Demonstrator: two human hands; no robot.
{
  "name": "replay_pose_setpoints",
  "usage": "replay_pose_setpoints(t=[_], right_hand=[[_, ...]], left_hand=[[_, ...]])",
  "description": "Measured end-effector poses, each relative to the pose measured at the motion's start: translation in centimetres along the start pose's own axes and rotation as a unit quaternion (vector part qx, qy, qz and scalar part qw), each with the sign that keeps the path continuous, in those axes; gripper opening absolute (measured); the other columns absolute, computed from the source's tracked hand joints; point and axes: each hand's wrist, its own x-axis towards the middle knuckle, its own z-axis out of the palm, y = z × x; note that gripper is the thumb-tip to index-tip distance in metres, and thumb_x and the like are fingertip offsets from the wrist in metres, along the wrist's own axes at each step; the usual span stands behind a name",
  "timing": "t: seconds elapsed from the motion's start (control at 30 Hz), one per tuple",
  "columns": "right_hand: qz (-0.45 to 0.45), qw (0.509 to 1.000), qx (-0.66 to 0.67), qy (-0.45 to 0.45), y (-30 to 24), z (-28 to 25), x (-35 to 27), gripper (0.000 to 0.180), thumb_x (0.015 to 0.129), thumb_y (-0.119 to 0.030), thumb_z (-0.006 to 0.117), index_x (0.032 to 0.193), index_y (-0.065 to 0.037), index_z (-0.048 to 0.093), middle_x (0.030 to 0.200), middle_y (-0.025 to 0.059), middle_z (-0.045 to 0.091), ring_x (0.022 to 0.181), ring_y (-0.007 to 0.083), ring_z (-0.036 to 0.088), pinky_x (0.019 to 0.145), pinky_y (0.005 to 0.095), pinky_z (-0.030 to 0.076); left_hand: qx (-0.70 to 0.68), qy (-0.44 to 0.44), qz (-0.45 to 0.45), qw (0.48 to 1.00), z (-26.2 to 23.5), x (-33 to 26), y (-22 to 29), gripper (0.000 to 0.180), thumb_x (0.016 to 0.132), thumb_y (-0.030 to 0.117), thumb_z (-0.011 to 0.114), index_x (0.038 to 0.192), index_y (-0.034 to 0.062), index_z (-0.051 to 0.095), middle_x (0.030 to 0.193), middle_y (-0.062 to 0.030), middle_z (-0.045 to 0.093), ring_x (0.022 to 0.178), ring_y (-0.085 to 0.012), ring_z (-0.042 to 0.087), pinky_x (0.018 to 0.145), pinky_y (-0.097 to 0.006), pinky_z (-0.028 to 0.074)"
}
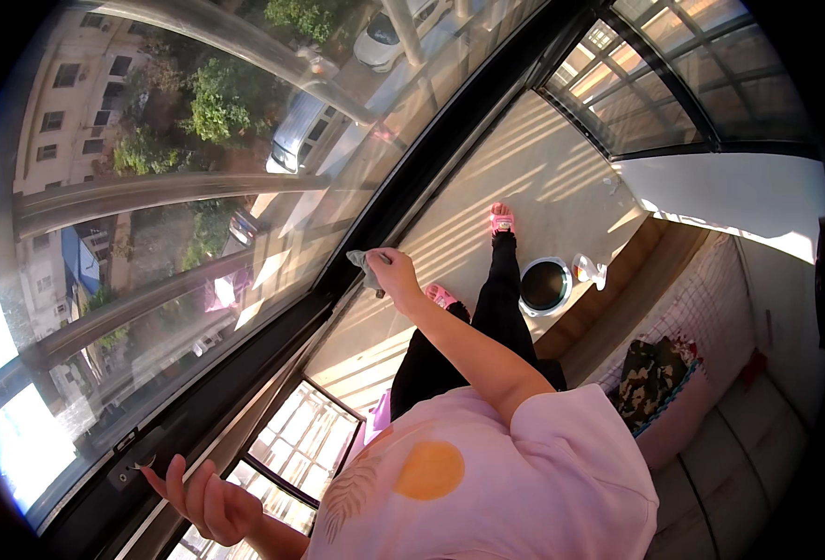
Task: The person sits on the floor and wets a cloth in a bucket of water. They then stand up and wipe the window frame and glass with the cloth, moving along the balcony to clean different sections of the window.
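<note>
A grey cloth (pixel 364 266) is gripped in the right hand (pixel 394 273), which is reached out across the body and closed around the bunched fabric. The cloth is pressed at the lower part of the window (pixel 198 215), just where the glass meets the dark frame (pixel 272 345). The left hand (pixel 209 499) is held low beside the frame with fingers loosely spread and nothing in it; its fingertips are seen close to a small black handle (pixel 137 459) on the frame, though whether they touch it cannot be told from this angle.

A pink shirt (pixel 506 476) with a round orange patch is worn, along with black trousers (pixel 487 317) and pink slippers (pixel 501 220). On the sunlit floor (pixel 543 177), a round bin (pixel 545 286) with a dark inside is seen just beside the right leg, and a small white object (pixel 588 271), perhaps a bottle, is seen lying next to it. A dark patterned bundle of cloth (pixel 653 373) is seen on a cushioned seat (pixel 711 308) at the right. Beyond the glass, buildings, trees and parked cars are seen far below.
</note>
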Motion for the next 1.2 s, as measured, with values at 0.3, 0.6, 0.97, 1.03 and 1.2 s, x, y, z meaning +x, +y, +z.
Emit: replay_pose_setpoints(t=[0.3, 0.6, 0.97, 1.03, 1.2], right_hand=[[-0.010, 0.980, 0.194, 0.045, 2.3, 4.4, 2.2, 0.023, 0.078, -0.019, 0.072, 0.091, -0.001, 0.063, 0.081, 0.0040, 0.062, 0.073, 0.0116, 0.057, 0.064, 0.0267, 0.046], [-0.139, 0.972, 0.000, 0.189, -4.0, 2.5, 2.4, 0.021, 0.077, -0.018, 0.067, 0.085, 0.000, 0.061, 0.074, 0.0157, 0.063, 0.070, 0.0300, 0.061, 0.066, 0.0380, 0.048], [-0.289, 0.919, 0.024, 0.266, -6.5, -2.1, 6.8, 0.015, 0.077, -0.011, 0.066, 0.086, 0.000, 0.065, 0.071, 0.0131, 0.064, 0.066, 0.0220, 0.063, 0.062, 0.0313, 0.049], [-0.286, 0.907, 0.015, 0.309, -11.2, -6.0, 9.3, 0.019, 0.078, -0.014, 0.067, 0.091, 0.000, 0.067, 0.072, 0.0106, 0.065, 0.066, 0.0169, 0.061, 0.063, 0.0294, 0.048], [-0.335, 0.883, 0.049, 0.326, -14.7, -10.0, 11.5, 0.021, 0.079, -0.016, 0.068, 0.092, 0.001, 0.066, 0.075, 0.0110, 0.066, 0.067, 0.0174, 0.060, 0.066, 0.0300, 0.048]], left_hand=[[-0.016, 0.043, 0.052, 0.998, 1.3, 3.3, 0.7, 0.006, 0.091, 0.006, 0.044, 0.092, 0.0040, 0.050, 0.089, -0.0111, 0.060, 0.101, -0.0383, 0.056, 0.096, -0.072, 0.030], [-0.021, 0.014, 0.020, 0.999, 1.2, 3.4, 1.0, 0.006, 0.089, 0.007, 0.042, 0.088, 0.0090, 0.047, 0.086, -0.0060, 0.058, 0.101, -0.0337, 0.055, 0.097, -0.072, 0.028], [-0.016, 0.085, 0.148, 0.985, 3.0, 10.5, 2.3, 0.015, 0.086, 0.008, 0.045, 0.097, 0.0039, 0.054, 0.092, -0.0137, 0.061, 0.108, -0.0458, 0.052, 0.099, -0.073, 0.022], [-0.005, 0.094, 0.164, 0.982, 3.6, 12.1, 2.2, 0.015, 0.087, 0.010, 0.045, 0.098, 0.0053, 0.055, 0.093, -0.0130, 0.061, 0.109, -0.0453, 0.052, 0.100, -0.072, 0.022], [0.058, 0.166, 0.186, 0.967, 4.7, 17.0, 3.9, 0.016, 0.087, 0.016, 0.049, 0.092, 0.0057, 0.059, 0.092, -0.0118, 0.064, 0.106, -0.0459, 0.055, 0.102, -0.069, 0.022]])
